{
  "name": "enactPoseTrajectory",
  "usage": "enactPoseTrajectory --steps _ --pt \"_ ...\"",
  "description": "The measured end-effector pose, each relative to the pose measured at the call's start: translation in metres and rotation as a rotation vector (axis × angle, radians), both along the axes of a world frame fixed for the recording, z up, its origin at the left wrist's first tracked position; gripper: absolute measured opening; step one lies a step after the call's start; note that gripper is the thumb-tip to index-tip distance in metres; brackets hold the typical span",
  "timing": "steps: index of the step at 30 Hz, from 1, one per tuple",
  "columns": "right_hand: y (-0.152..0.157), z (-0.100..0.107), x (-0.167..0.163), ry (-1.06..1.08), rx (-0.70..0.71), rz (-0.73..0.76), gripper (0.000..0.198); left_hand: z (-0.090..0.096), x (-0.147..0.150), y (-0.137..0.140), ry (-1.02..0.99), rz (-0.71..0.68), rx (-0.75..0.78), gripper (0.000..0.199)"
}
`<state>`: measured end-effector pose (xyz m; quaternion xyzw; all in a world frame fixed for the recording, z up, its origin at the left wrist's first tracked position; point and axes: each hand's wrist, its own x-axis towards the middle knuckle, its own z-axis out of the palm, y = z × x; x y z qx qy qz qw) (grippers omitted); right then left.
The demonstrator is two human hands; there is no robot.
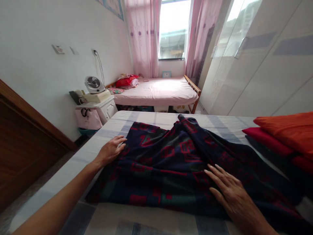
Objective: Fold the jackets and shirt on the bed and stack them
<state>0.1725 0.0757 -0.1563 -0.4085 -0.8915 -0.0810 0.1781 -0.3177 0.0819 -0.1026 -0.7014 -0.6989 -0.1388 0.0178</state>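
A dark navy garment [168, 150] with red and green block patterns lies spread, partly folded and wrinkled, across the near bed. At its left edge rests my left hand [112, 150], fingers extended and touching the cloth. My right hand [230, 187] lies flat on the garment's right part, palm down with the fingers stretched out. A raised fold stands up near the garment's far middle edge, and its right portion runs out toward the lower right corner. Neither hand grips the fabric.
The near bed has a white and blue checked sheet [117, 217]. Folded orange and red clothes [288, 133] are stacked at its right. Beyond stands a pink-covered bed [158, 89]; a white cabinet [107, 109] with a fan [94, 84] is left, a glossy wardrobe [244, 65] right.
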Motion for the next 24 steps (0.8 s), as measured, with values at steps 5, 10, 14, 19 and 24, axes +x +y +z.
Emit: enactPoseTrajectory --steps 5,10,14,19,24 --pt "0.01 0.023 0.012 0.14 -0.122 -0.065 0.039 0.004 0.0 0.064 0.058 -0.095 0.004 0.042" --pt "0.075 0.056 0.028 0.288 -0.207 -0.271 0.043 0.002 0.003 0.093 0.121 -0.171 -0.04 0.032" --pt "0.144 0.057 0.016 0.237 -0.277 -0.355 0.048 0.002 0.009 0.101 0.146 -0.152 -0.012 0.021" --pt "0.19 0.05 -0.018 0.03 -0.324 -0.473 0.052 0.016 0.006 0.092 0.096 -0.062 0.117 0.014" --pt "0.2 0.047 -0.028 0.058 -0.397 -0.435 0.038 0.051 -0.013 0.07 -0.115 0.102 0.239 0.021"
